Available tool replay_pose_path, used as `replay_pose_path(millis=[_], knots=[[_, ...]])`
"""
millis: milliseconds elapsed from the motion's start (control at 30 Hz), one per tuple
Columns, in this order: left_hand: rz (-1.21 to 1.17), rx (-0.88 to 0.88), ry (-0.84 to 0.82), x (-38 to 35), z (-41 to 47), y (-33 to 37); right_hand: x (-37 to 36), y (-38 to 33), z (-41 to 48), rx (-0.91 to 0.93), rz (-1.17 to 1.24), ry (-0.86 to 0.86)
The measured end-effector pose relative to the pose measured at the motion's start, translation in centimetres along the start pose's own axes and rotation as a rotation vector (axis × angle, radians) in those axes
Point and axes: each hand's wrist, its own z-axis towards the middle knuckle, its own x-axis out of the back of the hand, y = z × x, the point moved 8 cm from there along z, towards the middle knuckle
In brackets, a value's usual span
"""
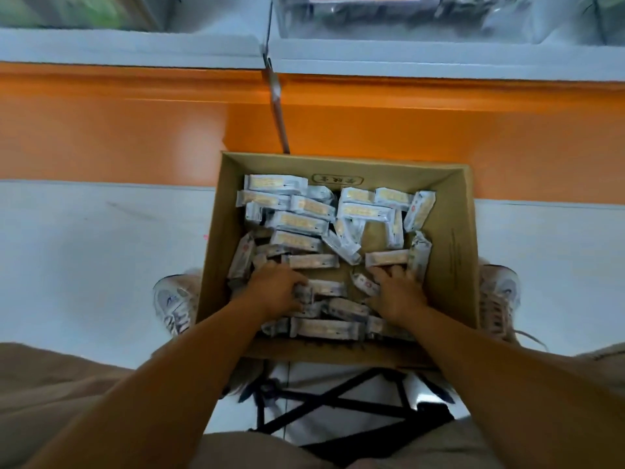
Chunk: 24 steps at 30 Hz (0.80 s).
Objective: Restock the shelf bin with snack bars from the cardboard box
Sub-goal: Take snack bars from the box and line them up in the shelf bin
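Note:
An open cardboard box (453,238) stands on the floor between my feet. Several white-wrapped snack bars (297,221) lie loose inside it. My left hand (275,287) is down in the box near its left side, fingers curled round a few bars (321,288). My right hand (397,289) is in the box's right half, fingers curled onto bars beneath it, just below a single bar (387,258). The shelf bin (406,15) at the top is blurred and holds dark packets.
An orange shelf base (135,130) runs across behind the box, with a white shelf edge (135,49) above it. My shoes (174,299) flank the box on the pale floor. A black folding stool frame (338,401) sits under me.

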Motion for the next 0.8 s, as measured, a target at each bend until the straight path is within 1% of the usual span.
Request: replay_pose_path(millis=[100, 200, 267, 367, 500, 567, 667, 700, 800], knots=[[0.090, 0.010, 0.012, -0.4, 0.4, 0.1, -0.6, 0.0, 0.5, 0.017, -0.019, -0.066], [0.049, 0.026, 0.069, 0.0, 0.1, 0.0, -0.5, 0.1, 0.9, 0.034, -0.023, -0.074], [-0.088, 0.044, 0.123, 0.7, -0.2, 0.0, -0.3, 0.2, 1.1, 0.051, -0.022, -0.086], [-0.452, 0.073, 0.164, 1.9, -0.7, 0.1, -0.2, -0.1, 1.1, 0.095, -0.050, -0.083], [-0.672, 0.115, 0.176, 3.2, -1.4, 1.0, 0.2, -0.9, 0.5, 0.105, -0.067, -0.050], [-0.780, 0.142, 0.206, 3.5, -1.8, 1.1, 1.2, -1.4, -0.2, 0.126, 0.037, -0.002], [-0.925, 0.188, 0.216, 3.5, -1.9, 1.0, 4.6, -2.4, -1.2, 0.157, 0.401, 0.152], [-0.958, 0.192, 0.226, 3.8, -2.0, 1.1, 5.9, -2.9, -1.6, 0.155, 0.526, 0.174], [-1.175, 0.164, 0.223, 5.4, -2.1, 2.3, 9.5, -5.0, -3.2, 0.167, 0.816, 0.128]])
